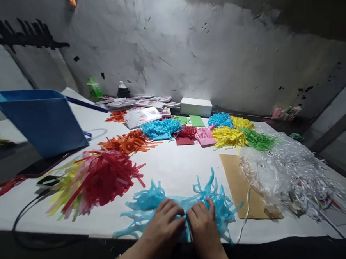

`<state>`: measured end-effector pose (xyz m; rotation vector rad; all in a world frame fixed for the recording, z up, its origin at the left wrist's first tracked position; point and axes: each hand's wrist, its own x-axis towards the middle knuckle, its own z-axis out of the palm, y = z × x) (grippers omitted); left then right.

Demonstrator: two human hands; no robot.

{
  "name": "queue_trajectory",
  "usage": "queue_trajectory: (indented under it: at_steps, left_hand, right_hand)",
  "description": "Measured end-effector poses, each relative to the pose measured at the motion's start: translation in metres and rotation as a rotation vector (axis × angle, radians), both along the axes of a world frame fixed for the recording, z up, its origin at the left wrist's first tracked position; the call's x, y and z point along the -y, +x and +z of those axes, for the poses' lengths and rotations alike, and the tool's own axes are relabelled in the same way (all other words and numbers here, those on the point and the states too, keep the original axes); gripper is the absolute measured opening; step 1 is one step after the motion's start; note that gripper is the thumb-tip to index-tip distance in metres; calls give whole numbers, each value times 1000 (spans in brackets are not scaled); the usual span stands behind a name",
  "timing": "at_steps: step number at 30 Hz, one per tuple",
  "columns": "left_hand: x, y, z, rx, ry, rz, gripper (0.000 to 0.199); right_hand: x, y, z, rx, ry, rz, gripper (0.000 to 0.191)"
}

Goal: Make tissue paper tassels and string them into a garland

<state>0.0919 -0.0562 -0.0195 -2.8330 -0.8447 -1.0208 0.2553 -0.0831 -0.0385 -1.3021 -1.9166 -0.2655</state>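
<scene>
Left hand (163,222), right hand (202,224): each grip pinching blue fringed paper (183,202) underneath, at centre.

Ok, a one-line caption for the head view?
Both hands, left hand and right hand, press fringed light-blue paper on a white table.
</scene>
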Motion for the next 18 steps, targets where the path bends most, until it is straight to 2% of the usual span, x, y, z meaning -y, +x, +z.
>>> queue_trajectory:
  at_steps: [2,3,4,6,7,9,11,13,15,18]
  left_hand:
    - [9,4,-8,-52,1,-68,7]
    - [10,5,-14,-88,6,-65,9]
    - [8,4,-21,-125,25,-40,21]
    - [-7,2,-35,-181,97,14,42]
    - [-20,-1,-39,-200,131,29,45]
    - [-50,-7,-41,-199,181,67,34]
    - [-78,-13,-32,-152,213,123,18]
    - [-94,-16,-12,-47,256,147,25]
    - [-90,-11,14,72,231,89,33]
    - [-54,18,46,129,-93,-131,24]
  right_hand:
    - [-6,3,4,-80,36,-73,28]
    - [-8,7,8,-135,61,-123,27]
    - [-9,13,12,-195,90,-180,26]
    - [-4,33,20,-311,163,-300,19]
    - [2,46,23,-366,206,-364,17]
    - [20,77,25,-454,287,-505,17]
    - [45,111,24,-467,390,-646,19]
    - [70,141,23,-392,498,-723,22]
    - [90,158,25,-130,551,-636,25]
    - [101,152,30,389,472,-361,29]
